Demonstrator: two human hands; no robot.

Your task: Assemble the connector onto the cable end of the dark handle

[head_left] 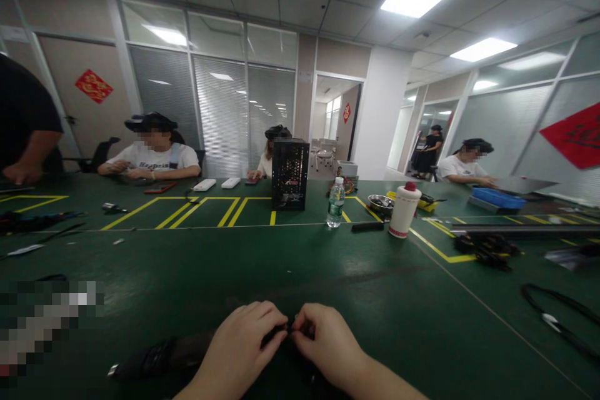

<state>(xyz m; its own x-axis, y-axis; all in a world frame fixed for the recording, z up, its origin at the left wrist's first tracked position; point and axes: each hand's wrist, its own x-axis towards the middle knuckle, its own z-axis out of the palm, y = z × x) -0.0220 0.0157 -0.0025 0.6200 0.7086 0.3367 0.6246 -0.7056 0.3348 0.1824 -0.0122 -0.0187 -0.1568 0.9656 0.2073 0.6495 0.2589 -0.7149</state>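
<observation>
My left hand [244,340] and my right hand [328,340] meet over the near part of the green table, fingertips almost touching. Both are closed in a pinch, thumbs against bent fingers. Something small and dark shows between the fingertips, too small and dim to name. A black, roughly cylindrical tool [162,355] with a shiny metal end lies on the table, partly hidden behind my left hand and wrist. Dark shapes below my right hand are too dim to make out.
Ahead stand a black computer case [289,175], a water bottle [335,203] and a white bottle with a red cap [404,211]. A metal bowl [380,203] sits behind. Black cables [487,250] and a looped cable [557,312] lie right. Several people sit or stand around the green table [187,269].
</observation>
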